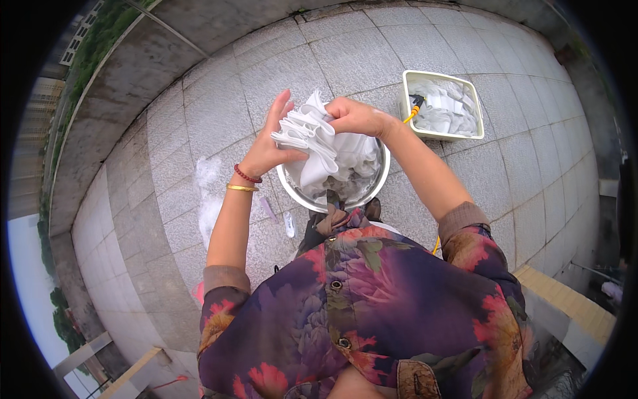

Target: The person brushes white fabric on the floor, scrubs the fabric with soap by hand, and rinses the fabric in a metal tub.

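Observation:
A bunched, folded white cloth (309, 137) is held above a round metal basin (385, 167). My left hand (269, 139) grips the bundle's left side, thumb in front, with a red bead bracelet and a gold bangle on the wrist. My right hand (356, 117) pinches the cloth's upper right part between thumb and fingers. More wet white cloth (356, 157) lies in the basin under the bundle; the basin's far side is hidden by the hands and the cloth.
A cream plastic tub (443, 135) at the upper right holds white cloths (443, 107) in water, with a black nozzle (417, 100) on a yellow hose. White foam (208, 199), a purple object (268, 209) and a small white-and-blue object (289, 224) lie on the paving at the left.

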Tool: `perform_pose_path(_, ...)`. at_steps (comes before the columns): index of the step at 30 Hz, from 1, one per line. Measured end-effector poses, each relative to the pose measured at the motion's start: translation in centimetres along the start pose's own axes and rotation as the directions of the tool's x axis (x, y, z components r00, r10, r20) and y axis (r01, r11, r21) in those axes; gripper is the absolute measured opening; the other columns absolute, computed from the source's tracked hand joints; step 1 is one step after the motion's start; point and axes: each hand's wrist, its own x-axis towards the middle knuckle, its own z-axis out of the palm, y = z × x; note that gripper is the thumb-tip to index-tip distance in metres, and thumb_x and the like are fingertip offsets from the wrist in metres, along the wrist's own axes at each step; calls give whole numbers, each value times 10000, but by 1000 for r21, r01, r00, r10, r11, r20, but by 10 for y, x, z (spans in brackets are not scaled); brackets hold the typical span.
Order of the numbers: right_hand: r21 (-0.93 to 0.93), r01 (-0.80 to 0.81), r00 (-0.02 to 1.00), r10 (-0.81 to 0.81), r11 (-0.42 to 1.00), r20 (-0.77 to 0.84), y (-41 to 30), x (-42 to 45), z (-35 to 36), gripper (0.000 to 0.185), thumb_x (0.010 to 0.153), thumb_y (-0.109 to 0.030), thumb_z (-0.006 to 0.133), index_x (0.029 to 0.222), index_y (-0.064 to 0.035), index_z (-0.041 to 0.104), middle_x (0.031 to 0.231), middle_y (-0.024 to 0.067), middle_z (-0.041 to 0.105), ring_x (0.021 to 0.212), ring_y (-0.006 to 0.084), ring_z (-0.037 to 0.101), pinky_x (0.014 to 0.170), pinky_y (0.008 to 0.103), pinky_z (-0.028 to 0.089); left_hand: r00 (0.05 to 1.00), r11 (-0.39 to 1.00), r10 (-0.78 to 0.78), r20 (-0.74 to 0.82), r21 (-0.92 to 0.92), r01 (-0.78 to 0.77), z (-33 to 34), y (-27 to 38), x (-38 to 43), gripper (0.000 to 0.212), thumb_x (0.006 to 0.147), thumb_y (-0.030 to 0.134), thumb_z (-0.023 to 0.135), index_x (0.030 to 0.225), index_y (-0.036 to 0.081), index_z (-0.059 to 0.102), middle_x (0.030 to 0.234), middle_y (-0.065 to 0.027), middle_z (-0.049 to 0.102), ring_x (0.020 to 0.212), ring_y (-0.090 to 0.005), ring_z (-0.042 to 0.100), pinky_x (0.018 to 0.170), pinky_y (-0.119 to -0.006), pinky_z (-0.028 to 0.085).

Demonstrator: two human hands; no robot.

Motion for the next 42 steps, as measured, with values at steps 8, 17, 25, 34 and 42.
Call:
perform_pose_path(8,-80,-139,960,114,987,-256,23,13,-8,178,782,-170,567,773,-6,637,720,13,606,639,86,524,588,255,424,953,935,-302,-6,-198,295,26,-54,-4,753,624,114,753,1257,20,355,1129,-76,511,1037,-166,484,881,-291,400)
perform_pose_path(17,151,-150,978,169,977,-123,110,-14,-12,326,700,-79,607,1026,-57,609,932,4,611,893,88,533,833,248,391,917,807,-399,26,-464,365,13,-29,-12,539,663,72,712,1136,-18,469,1041,-80,568,945,-156,547,834,-280,434)
perform_pose_path(25,164,-306,793,346,938,-501,164,-16,-13,228,697,-163,657,887,-37,669,849,53,650,782,126,590,754,259,439,978,888,-166,-130,-452,91,-48,48,-11,670,605,150,735,1178,-15,431,1064,-90,554,963,-186,540,848,-303,424)
perform_pose_path(34,-392,285,878,-403,875,-260,-83,20,8,195,805,-108,531,949,-15,624,858,31,634,812,112,571,729,249,451,996,961,-80,50,-262,90,-41,53,-21,728,540,75,753,1199,18,450,1071,-55,566,986,-162,542,896,-306,401)
perform_pose_path(42,-175,110,962,-150,978,-230,-44,29,12,278,793,-62,501,1049,-20,600,1012,68,619,943,133,557,838,254,414,963,941,206,-175,305,-146,-35,8,-1,713,559,103,748,1209,83,457,1160,-85,485,1098,-185,458,963,-304,329)
